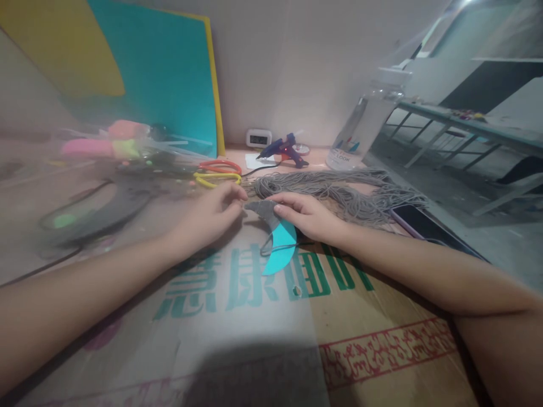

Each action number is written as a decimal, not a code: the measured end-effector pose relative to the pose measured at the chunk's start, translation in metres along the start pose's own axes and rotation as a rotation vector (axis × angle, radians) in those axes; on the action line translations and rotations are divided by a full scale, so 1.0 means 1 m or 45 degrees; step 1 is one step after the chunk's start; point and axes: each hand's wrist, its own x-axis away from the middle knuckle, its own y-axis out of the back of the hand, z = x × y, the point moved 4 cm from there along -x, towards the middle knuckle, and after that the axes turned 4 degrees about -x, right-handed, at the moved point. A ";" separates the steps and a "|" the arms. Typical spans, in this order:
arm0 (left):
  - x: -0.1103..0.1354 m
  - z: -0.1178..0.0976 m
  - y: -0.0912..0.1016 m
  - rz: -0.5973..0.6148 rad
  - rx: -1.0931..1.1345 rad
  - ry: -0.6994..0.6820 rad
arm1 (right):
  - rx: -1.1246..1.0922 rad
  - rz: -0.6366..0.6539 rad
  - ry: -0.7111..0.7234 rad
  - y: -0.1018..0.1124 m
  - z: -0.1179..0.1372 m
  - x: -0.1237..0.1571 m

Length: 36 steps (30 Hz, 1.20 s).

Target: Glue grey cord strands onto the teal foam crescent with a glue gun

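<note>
A turquoise crescent-shaped piece (280, 251) lies on flattened cardboard (237, 328), its upper end wrapped in grey cord. My right hand (307, 215) rests on that wrapped end, fingers pressing it down. My left hand (212, 215) sits just to the left, fingertips pinched together at the tip of the wrapped part, where a strand of grey cord seems to lie. A thick bundle of grey cord (339, 192) stretches away behind my right hand.
Red and yellow scissors (217, 172), a blue glue gun (282, 150), a small white clock (258, 137) and a clear bottle (360, 133) stand behind. A phone (424, 226) lies at right. Teal and yellow sheets (169, 73) lean on the wall. Blurred clutter fills the left.
</note>
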 end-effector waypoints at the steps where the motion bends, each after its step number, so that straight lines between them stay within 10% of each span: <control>1: 0.000 0.000 0.000 -0.007 0.001 0.001 | -0.004 -0.003 -0.002 0.000 0.000 0.000; 5: 0.003 -0.007 0.006 -0.065 -0.057 -0.043 | 0.058 -0.036 -0.071 0.000 0.002 0.001; 12: 0.021 -0.035 -0.004 0.119 -0.467 -0.769 | 0.159 -0.107 -0.120 -0.003 0.014 0.004; 18: 0.029 -0.036 -0.013 0.058 -0.657 -1.040 | 0.109 -0.054 -0.070 -0.012 0.015 0.005; 31: 0.020 -0.036 0.003 -0.009 -0.308 -0.733 | 0.137 -0.162 0.052 0.000 0.009 0.002; 36: 0.021 -0.036 -0.001 0.225 -0.315 -0.704 | 0.109 -0.221 0.052 0.005 0.005 0.000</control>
